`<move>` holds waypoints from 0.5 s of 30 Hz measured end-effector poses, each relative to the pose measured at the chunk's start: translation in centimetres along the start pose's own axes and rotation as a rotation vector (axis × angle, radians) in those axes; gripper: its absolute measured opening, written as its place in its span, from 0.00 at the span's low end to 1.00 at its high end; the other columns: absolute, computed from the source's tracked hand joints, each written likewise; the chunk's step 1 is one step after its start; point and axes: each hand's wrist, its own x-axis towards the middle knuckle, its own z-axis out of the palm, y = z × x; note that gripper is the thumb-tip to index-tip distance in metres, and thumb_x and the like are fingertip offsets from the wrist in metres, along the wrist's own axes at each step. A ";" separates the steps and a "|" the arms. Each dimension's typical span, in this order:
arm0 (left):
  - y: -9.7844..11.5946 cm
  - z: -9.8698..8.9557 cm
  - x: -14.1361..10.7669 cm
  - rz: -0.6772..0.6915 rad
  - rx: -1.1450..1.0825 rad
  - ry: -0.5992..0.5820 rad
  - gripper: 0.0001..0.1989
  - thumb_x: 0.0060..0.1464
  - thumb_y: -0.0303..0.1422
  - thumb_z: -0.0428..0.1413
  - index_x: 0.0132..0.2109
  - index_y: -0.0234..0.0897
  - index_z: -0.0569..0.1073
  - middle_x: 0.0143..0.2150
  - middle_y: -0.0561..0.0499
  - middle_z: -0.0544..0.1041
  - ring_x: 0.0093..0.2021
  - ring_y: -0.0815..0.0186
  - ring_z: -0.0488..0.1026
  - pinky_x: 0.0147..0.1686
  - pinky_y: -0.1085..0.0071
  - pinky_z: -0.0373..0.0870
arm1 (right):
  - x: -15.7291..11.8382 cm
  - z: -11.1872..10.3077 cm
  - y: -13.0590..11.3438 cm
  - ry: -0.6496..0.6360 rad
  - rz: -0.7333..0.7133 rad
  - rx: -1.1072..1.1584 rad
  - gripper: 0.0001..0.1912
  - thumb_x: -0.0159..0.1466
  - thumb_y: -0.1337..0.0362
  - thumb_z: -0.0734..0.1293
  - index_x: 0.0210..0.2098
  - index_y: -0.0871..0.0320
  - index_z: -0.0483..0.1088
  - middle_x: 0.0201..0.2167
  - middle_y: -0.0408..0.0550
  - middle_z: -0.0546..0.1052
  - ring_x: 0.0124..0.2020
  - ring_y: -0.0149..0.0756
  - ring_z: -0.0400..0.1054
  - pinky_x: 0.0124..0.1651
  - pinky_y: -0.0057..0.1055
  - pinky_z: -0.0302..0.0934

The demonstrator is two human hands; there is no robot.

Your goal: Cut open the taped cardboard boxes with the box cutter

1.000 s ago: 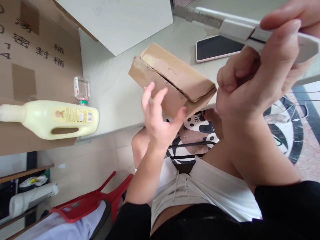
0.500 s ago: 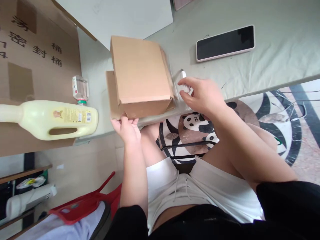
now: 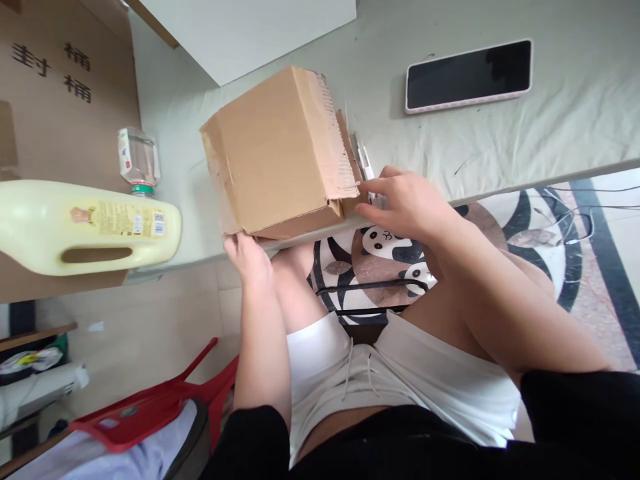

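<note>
A brown cardboard box (image 3: 275,147) sits tilted at the near edge of the cloth-covered table, its taped side to the left and a torn, ragged edge along its right. My left hand (image 3: 251,260) has its fingers closed on the box's lower left corner; part of them is hidden behind it. At the lower right corner, my right hand (image 3: 407,200) has its index finger and thumb about the flap edge. A slim white tool (image 3: 367,163), its kind unclear, lies just right of the box, partly hidden by the right hand.
A phone (image 3: 467,77) lies to the upper right on the table cloth (image 3: 565,127). To the left are a pale yellow jug (image 3: 115,227), a clear bottle (image 3: 140,157) and a large printed carton (image 3: 65,147). A white panel (image 3: 265,33) borders the back. A red chair (image 3: 140,413) stands below left.
The box has turned and tilted, bringing its ragged right edge into view. My right hand has moved from the white tool to the box's corner. The view has shifted slightly.
</note>
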 end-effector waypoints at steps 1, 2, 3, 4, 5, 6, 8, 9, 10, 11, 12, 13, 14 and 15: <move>0.0 0.1 0.1 -0.010 -0.037 -0.004 0.18 0.54 0.44 0.52 0.47 0.39 0.73 0.53 0.44 0.77 0.59 0.61 0.72 0.61 0.64 0.70 | 0.2 0.3 0.1 0.023 -0.064 0.031 0.18 0.61 0.57 0.64 0.45 0.59 0.77 0.39 0.55 0.73 0.38 0.41 0.66 0.42 0.37 0.61; 0.1 0.3 0.1 -0.014 -0.073 -0.034 0.21 0.54 0.47 0.51 0.49 0.40 0.73 0.54 0.44 0.77 0.61 0.60 0.71 0.61 0.65 0.70 | 0.4 0.7 0.2 0.050 -0.135 0.063 0.19 0.61 0.56 0.64 0.47 0.60 0.75 0.42 0.56 0.73 0.41 0.44 0.67 0.45 0.40 0.63; 0.2 0.5 0.0 -0.010 -0.108 -0.077 0.24 0.53 0.51 0.52 0.50 0.40 0.73 0.56 0.44 0.76 0.63 0.60 0.70 0.62 0.65 0.69 | 0.7 1.2 0.4 0.077 -0.209 0.097 0.22 0.60 0.56 0.64 0.50 0.60 0.74 0.47 0.58 0.73 0.46 0.47 0.68 0.50 0.43 0.64; 0.3 0.7 0.0 -0.001 -0.141 -0.124 0.28 0.52 0.54 0.52 0.51 0.41 0.74 0.57 0.45 0.76 0.65 0.60 0.68 0.64 0.66 0.67 | 1.0 1.7 0.6 0.100 -0.277 0.130 0.25 0.60 0.55 0.65 0.54 0.60 0.71 0.53 0.59 0.72 0.53 0.51 0.67 0.57 0.47 0.62; 0.4 0.9 -0.1 0.012 -0.167 -0.165 0.31 0.50 0.58 0.52 0.52 0.42 0.74 0.58 0.45 0.75 0.68 0.60 0.65 0.65 0.67 0.66 | 1.3 2.3 0.8 0.116 -0.327 0.157 0.29 0.60 0.53 0.65 0.58 0.60 0.68 0.59 0.60 0.70 0.60 0.54 0.63 0.63 0.50 0.59; 0.5 1.1 -0.3 0.027 -0.183 -0.194 0.33 0.48 0.61 0.52 0.52 0.42 0.74 0.59 0.46 0.75 0.69 0.60 0.63 0.66 0.67 0.65 | 1.7 2.8 1.0 0.119 -0.354 0.177 0.33 0.60 0.51 0.66 0.61 0.60 0.65 0.63 0.60 0.67 0.65 0.56 0.59 0.68 0.54 0.54; 0.7 1.4 -0.5 0.054 -0.198 -0.212 0.35 0.47 0.63 0.53 0.52 0.43 0.75 0.60 0.48 0.75 0.71 0.60 0.60 0.66 0.67 0.64 | 2.3 3.7 1.3 0.094 -0.364 0.214 0.35 0.60 0.48 0.66 0.62 0.59 0.64 0.65 0.59 0.66 0.70 0.57 0.54 0.73 0.59 0.44; 0.9 1.5 -0.7 0.064 -0.207 -0.211 0.34 0.47 0.63 0.53 0.52 0.43 0.75 0.60 0.48 0.74 0.71 0.60 0.59 0.67 0.67 0.64 | 2.6 4.0 1.4 0.082 -0.360 0.233 0.33 0.60 0.48 0.66 0.60 0.59 0.66 0.63 0.58 0.68 0.69 0.57 0.55 0.74 0.60 0.41; 1.1 1.6 -0.8 0.071 -0.216 -0.207 0.33 0.48 0.62 0.53 0.51 0.44 0.76 0.60 0.49 0.75 0.71 0.60 0.59 0.67 0.67 0.64 | 2.7 4.2 1.4 0.079 -0.360 0.255 0.31 0.60 0.48 0.66 0.59 0.58 0.67 0.62 0.57 0.70 0.68 0.56 0.57 0.74 0.60 0.39; 1.3 1.6 -0.9 0.073 -0.227 -0.200 0.31 0.50 0.60 0.53 0.51 0.44 0.76 0.60 0.49 0.75 0.71 0.61 0.60 0.66 0.68 0.64 | 2.8 4.3 1.4 0.084 -0.369 0.277 0.30 0.60 0.48 0.67 0.57 0.57 0.68 0.60 0.57 0.71 0.66 0.54 0.60 0.74 0.59 0.40; 1.5 1.5 -1.0 0.071 -0.239 -0.195 0.29 0.51 0.59 0.53 0.49 0.44 0.76 0.59 0.49 0.75 0.71 0.61 0.60 0.66 0.68 0.64 | 2.8 4.3 1.3 0.094 -0.380 0.294 0.29 0.60 0.48 0.68 0.55 0.58 0.69 0.59 0.57 0.72 0.65 0.54 0.61 0.74 0.58 0.43; 1.7 1.3 -1.0 0.073 -0.250 -0.188 0.26 0.53 0.57 0.54 0.48 0.44 0.76 0.57 0.49 0.76 0.69 0.61 0.62 0.65 0.68 0.65 | 2.8 4.2 1.2 0.113 -0.381 0.302 0.29 0.59 0.47 0.68 0.54 0.58 0.69 0.57 0.58 0.72 0.64 0.54 0.62 0.72 0.56 0.49; 1.8 1.2 -1.0 0.077 -0.262 -0.181 0.24 0.54 0.55 0.54 0.46 0.43 0.76 0.56 0.49 0.77 0.68 0.61 0.64 0.64 0.68 0.66 | 2.7 4.1 1.1 0.141 -0.369 0.306 0.30 0.59 0.46 0.69 0.54 0.59 0.69 0.57 0.59 0.72 0.62 0.54 0.63 0.69 0.55 0.54; 2.0 1.0 -1.0 0.081 -0.270 -0.169 0.22 0.54 0.54 0.53 0.44 0.43 0.76 0.53 0.48 0.78 0.65 0.61 0.67 0.62 0.67 0.67 | 2.6 4.0 1.1 0.173 -0.348 0.308 0.31 0.59 0.45 0.69 0.54 0.60 0.68 0.56 0.60 0.71 0.61 0.55 0.63 0.66 0.55 0.58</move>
